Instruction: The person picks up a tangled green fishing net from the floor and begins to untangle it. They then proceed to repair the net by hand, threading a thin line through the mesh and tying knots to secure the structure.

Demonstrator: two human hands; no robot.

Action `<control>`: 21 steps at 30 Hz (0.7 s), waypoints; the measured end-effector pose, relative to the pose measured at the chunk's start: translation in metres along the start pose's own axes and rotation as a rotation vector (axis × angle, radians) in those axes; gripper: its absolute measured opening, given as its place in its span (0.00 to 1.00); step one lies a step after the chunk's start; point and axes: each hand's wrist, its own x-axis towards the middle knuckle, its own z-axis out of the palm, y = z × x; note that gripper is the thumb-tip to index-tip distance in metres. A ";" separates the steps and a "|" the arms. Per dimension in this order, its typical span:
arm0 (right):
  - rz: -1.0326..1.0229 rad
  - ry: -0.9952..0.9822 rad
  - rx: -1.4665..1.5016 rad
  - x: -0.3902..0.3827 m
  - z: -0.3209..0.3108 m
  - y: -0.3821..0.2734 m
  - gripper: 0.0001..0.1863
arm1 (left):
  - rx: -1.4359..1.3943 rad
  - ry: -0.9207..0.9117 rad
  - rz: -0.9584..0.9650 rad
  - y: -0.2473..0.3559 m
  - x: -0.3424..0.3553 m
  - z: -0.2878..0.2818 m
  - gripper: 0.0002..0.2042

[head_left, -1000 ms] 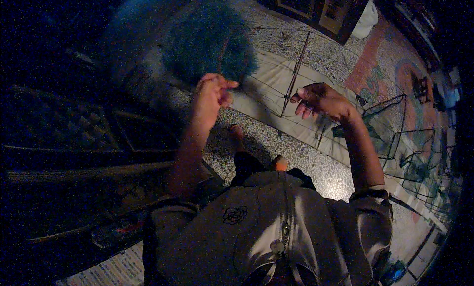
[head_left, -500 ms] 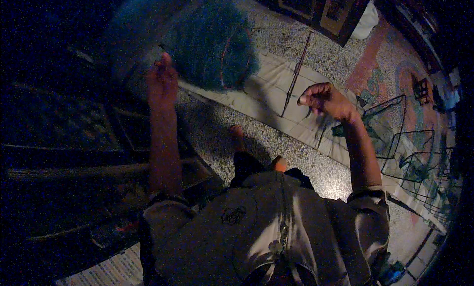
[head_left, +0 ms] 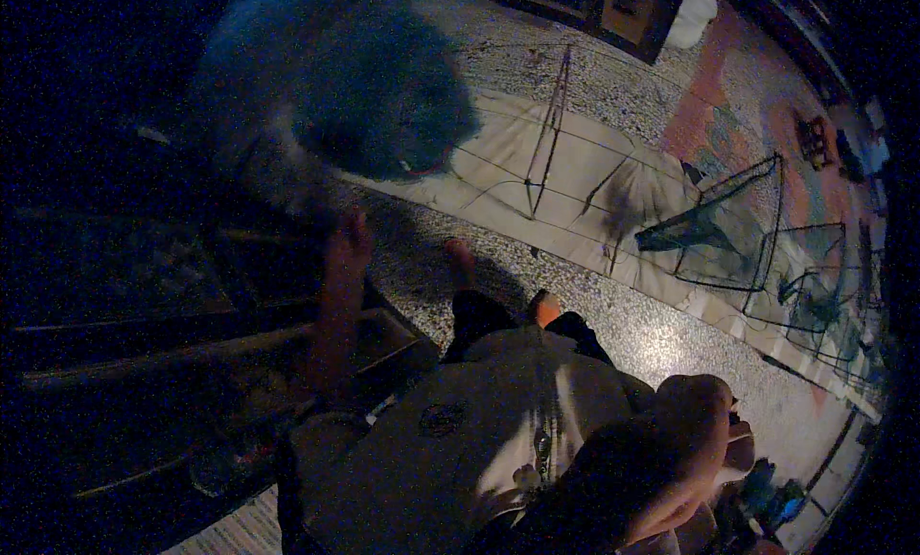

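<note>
My left hand (head_left: 353,239) is dim and raised at the near edge of a large blue-green heap of fine netting (head_left: 383,85). Its fingers are too dark and blurred to show whether they grip anything. On the other side, my right arm (head_left: 695,402) is folded sharply up against my body. The right hand itself is out of sight. Thin dark cords (head_left: 548,133) stretch over a pale sheet (head_left: 498,176) beyond my feet. A piece of green mesh (head_left: 685,239) hangs among dark, thin-lined frame shapes to the right.
My bare feet (head_left: 546,311) rest on speckled flooring (head_left: 632,339). Dark wooden furniture (head_left: 647,18) stands at the far side, with a white bag (head_left: 692,13) beside it. Dark ledges (head_left: 144,358) fill the left, and a small brown stool-like object (head_left: 815,138) is far right.
My left hand has drawn back toward me. My right arm has pulled in from over the sheet, taking the hand out of view. The thin cords over the sheet have shifted and spread.
</note>
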 end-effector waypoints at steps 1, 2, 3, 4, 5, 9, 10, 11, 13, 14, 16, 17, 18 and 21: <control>-0.006 -0.010 0.004 0.001 0.001 0.002 0.16 | -0.417 0.006 -0.139 -0.001 0.000 -0.011 0.10; -0.019 -0.032 0.016 -0.002 0.002 0.006 0.16 | -0.771 -0.104 -0.256 -0.002 -0.006 -0.016 0.10; -0.037 -0.052 0.028 -0.003 0.002 0.009 0.16 | -1.104 -0.171 -0.418 0.000 -0.009 -0.020 0.09; -0.043 -0.064 0.037 -0.006 0.000 0.012 0.15 | -1.379 -0.240 -0.567 0.000 -0.015 -0.026 0.09; -0.055 -0.065 0.043 -0.007 0.002 0.012 0.15 | -1.602 -0.282 -0.668 -0.001 -0.009 -0.031 0.09; -0.068 -0.027 0.039 -0.020 0.004 0.009 0.14 | -2.103 -0.402 -0.818 0.006 0.019 -0.055 0.09; -0.062 -0.012 0.028 -0.022 0.004 0.009 0.14 | -2.184 -0.422 -0.820 0.012 0.027 -0.061 0.09; -0.079 -0.026 0.036 -0.027 0.004 0.014 0.14 | -2.217 -0.445 -0.811 0.011 0.025 -0.066 0.09; -0.109 -0.049 0.041 -0.035 0.001 0.019 0.13 | -2.243 -0.463 -0.777 0.010 0.024 -0.076 0.09; -0.116 -0.045 0.037 -0.037 0.002 0.019 0.13 | -2.281 -0.472 -0.759 0.011 0.028 -0.082 0.09; -0.131 -0.023 0.031 -0.042 0.006 0.021 0.13 | -2.643 -0.658 -0.815 0.006 0.057 -0.093 0.09; -0.154 -0.032 0.044 -0.046 0.005 0.026 0.12 | -3.098 -1.036 -1.171 -0.007 0.064 -0.104 0.09; -0.168 -0.034 0.059 -0.046 0.008 0.025 0.12 | -3.094 -1.010 -1.078 -0.005 0.066 -0.106 0.09; -0.211 -0.040 0.148 -0.042 0.008 0.026 0.12 | -3.107 -1.035 -0.906 -0.006 0.074 -0.111 0.07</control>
